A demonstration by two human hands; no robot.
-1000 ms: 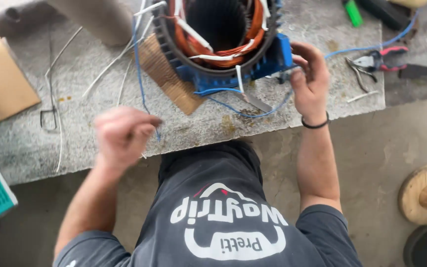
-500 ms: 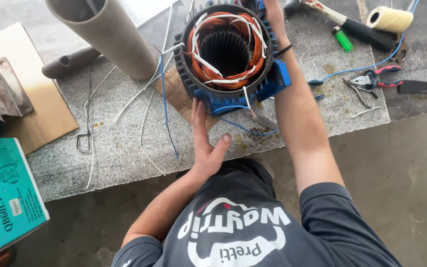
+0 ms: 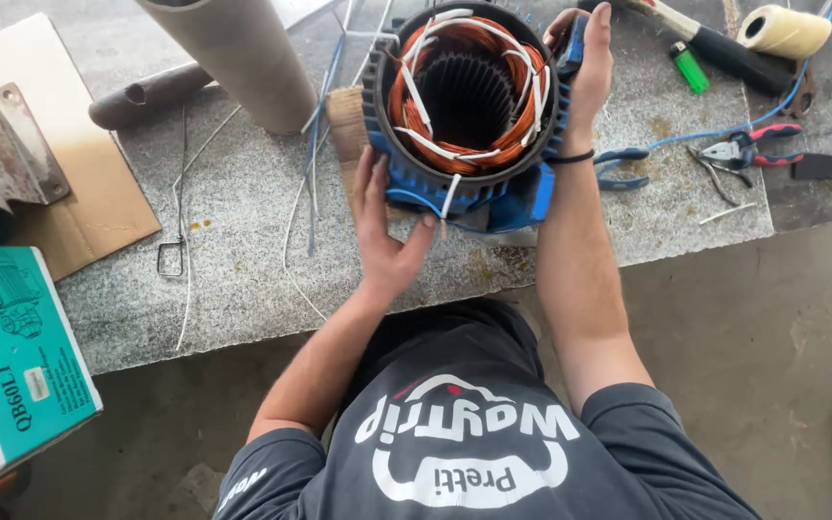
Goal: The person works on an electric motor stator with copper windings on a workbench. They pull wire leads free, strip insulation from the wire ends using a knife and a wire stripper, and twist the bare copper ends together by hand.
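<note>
A blue finned motor stator [image 3: 522, 207] with orange copper windings and white sleeved leads stands upright on the grey stone bench [image 3: 243, 279]. My left hand [image 3: 382, 231] lies against its lower left side, fingers spread up the fins and thumb under the front edge. On the far right rim, my right hand [image 3: 585, 67], with a black band at the wrist, grips the top of the housing. The stator is held between both hands. Behind it on the left, partly hidden, is a wooden block [image 3: 344, 120].
A grey tube [image 3: 243, 58], a dark pipe [image 3: 146, 91], cardboard [image 3: 98, 207] and a rusty bracket [image 3: 2, 144] lie left. A teal box [image 3: 12, 356] sits lower left. Loose wires [image 3: 310, 164] trail beside the stator. Pliers [image 3: 753, 154], blue-handled pliers [image 3: 623, 169], a green lighter [image 3: 688, 67] and a cream roll [image 3: 784, 29] lie right.
My left hand, a fist near the bench edge with blue wire a second ago, has come up onto the stator's side. My right hand has slid to the far rim.
</note>
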